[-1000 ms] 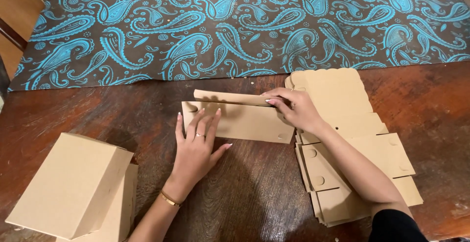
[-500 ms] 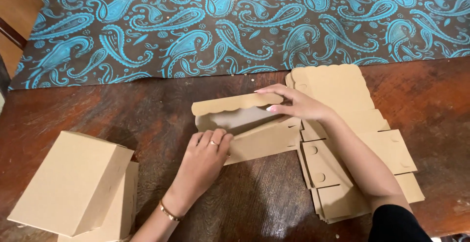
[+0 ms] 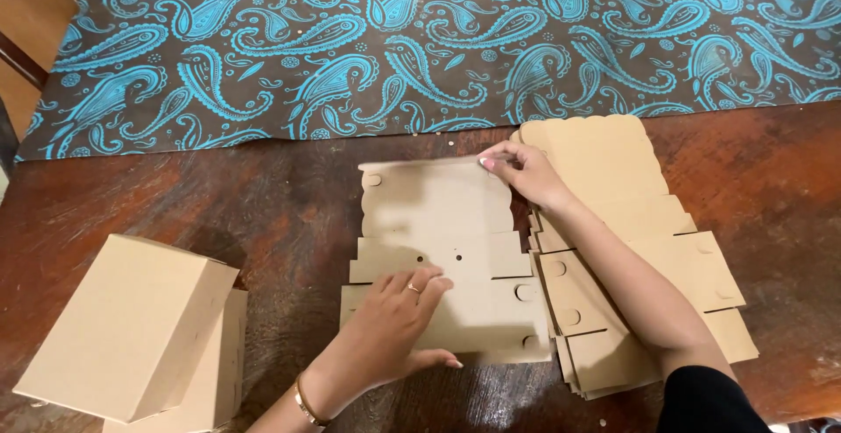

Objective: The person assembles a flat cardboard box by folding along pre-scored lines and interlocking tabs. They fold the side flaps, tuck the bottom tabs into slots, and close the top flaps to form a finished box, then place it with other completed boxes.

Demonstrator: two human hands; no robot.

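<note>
From the head view, a flat, die-cut sheet of tan cardboard with a scalloped far edge and small round tab cuts (image 3: 442,258) lies unfolded on the dark, reddish-brown wooden desk (image 3: 219,197), just left of a fanned stack of the same tan cardboard blanks (image 3: 648,258) and touching its edge; the left hand (image 3: 399,323) lies spread and palm-down on the near half of the sheet, fingers open, pressing rather than gripping, a thin ring on one finger and a gold bangle at the wrist; the right hand (image 3: 526,175) pinches the far right corner of the sheet between fingertips and thumb, lightly closed on the board. To flatten a panel like this well, I would judge that the pressing palm should stay close to the crease while the pinching fingers draw the corner out evenly, so the scored lines bend cleanly and the tabs do not tear. The board looks matte, stiff and smooth, with crisp cut edges; the desk top is glossy and mottled. At the near left corner stands a folded-up, closed tan cardboard box (image 3: 127,328), tilted on another beneath it; beyond the desk lies a brown cloth with a turquoise paisley pattern (image 3: 420,48).
</note>
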